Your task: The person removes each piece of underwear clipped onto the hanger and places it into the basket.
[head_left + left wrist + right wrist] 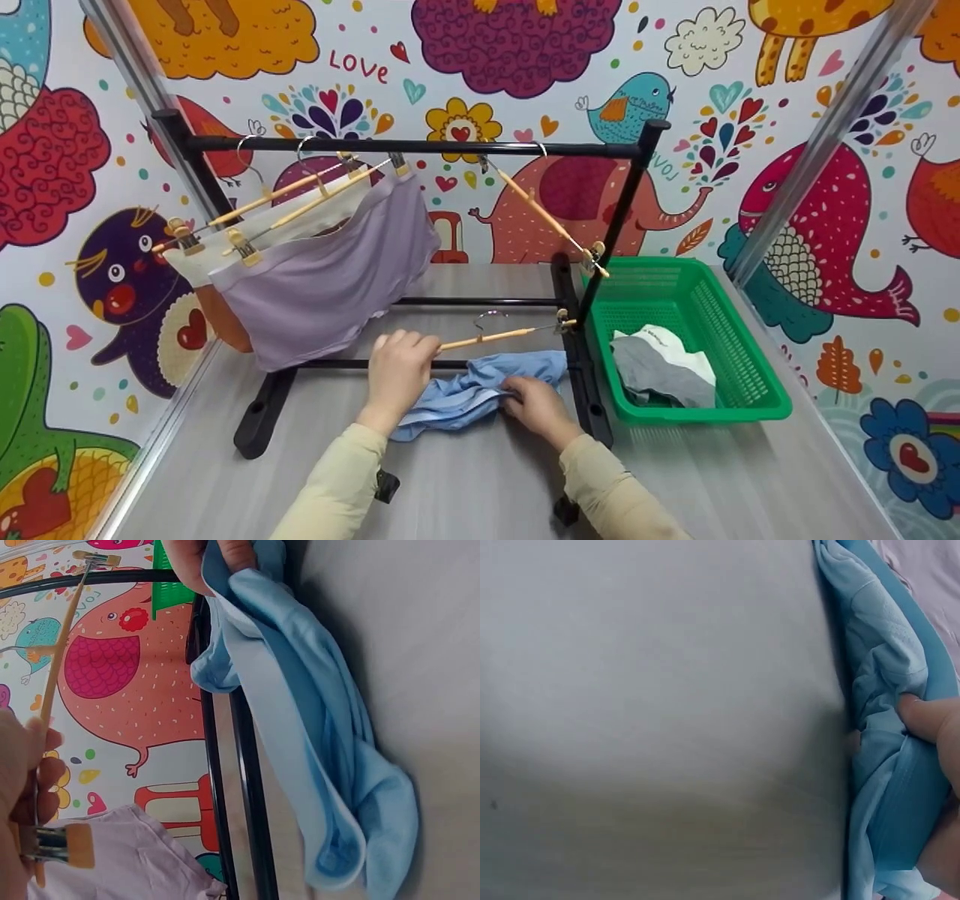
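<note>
A pair of light blue underpants (450, 405) lies bunched on the tabletop at the front of the black rack, its waistband visible in the left wrist view. My right hand (544, 409) pinches that waistband, thumb on the fabric in the right wrist view (885, 637). My left hand (401, 371) grips one end of a wooden clip hanger (517, 333), just above the underpants. Its metal clips show in the left wrist view; one clip (75, 844) sits beside my left fingers. The hanger and the underpants are apart.
On the black rack's top bar (450, 147) hang lavender underpants (330, 277), a white garment (202, 262) behind, and a bare wooden hanger (532, 199). A green basket (720, 412) at right holds grey and white clothes (667, 367). Patterned walls stand behind and at both sides.
</note>
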`<state>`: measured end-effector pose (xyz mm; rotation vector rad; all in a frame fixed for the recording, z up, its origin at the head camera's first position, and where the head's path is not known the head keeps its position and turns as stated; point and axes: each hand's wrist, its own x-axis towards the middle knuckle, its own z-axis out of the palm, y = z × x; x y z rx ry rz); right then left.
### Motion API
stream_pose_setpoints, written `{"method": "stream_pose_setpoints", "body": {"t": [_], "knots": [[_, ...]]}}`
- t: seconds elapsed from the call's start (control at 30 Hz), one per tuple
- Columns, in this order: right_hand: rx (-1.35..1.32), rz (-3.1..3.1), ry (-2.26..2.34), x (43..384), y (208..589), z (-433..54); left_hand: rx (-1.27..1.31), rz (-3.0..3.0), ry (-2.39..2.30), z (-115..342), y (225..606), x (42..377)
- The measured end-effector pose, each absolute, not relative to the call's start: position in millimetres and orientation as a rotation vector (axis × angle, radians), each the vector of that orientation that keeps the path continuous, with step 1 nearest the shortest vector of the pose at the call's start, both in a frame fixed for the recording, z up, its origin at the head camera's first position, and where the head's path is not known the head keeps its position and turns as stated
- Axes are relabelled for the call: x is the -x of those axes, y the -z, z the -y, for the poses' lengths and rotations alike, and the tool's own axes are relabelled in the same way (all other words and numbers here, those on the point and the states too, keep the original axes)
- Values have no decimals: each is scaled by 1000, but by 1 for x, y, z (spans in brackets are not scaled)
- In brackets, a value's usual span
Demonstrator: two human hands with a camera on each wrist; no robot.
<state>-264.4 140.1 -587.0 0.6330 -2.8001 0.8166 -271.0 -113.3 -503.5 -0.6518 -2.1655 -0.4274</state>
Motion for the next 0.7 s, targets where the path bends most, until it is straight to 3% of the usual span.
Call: {"method": "stream_pose_setpoints", "body": {"t": [0.7], "knots": [[-459,2746,-998,269,568,-153,620,2136,425,121,506,270]]}}
